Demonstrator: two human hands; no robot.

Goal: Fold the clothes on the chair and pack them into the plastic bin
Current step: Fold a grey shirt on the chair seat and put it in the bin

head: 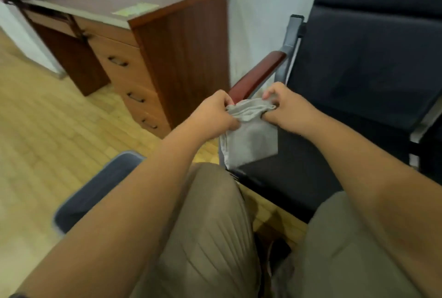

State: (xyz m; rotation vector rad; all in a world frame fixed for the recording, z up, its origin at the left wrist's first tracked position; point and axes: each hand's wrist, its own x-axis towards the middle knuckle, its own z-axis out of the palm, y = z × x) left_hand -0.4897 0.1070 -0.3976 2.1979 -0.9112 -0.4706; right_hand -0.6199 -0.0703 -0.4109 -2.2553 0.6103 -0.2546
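Holding the small light-grey piece of cloth (253,140) by its top edge, my left hand (215,112) and my right hand (288,108) sit close together. Each one has its fingers and thumb curled tight on a bunched bit of that edge. The rest of the cloth hangs down below both hands like a flat flap, and its bottom part lies against the front of the dark padded chair seat (334,154), just under my right hand. I think this cloth is very light and very soft. It will flop and sag where nothing holds it, and it will not break. It does not look slippery, so a small pinch should be enough. The best places to hold look like the two top corners, one for each hand, so the flap hangs straight and can be folded over neatly. The red-brown wooden armrest (258,75) is just past my hands. Down by my left arm is a dark grey rounded thing (95,190); I cannot tell if it is the plastic bin.
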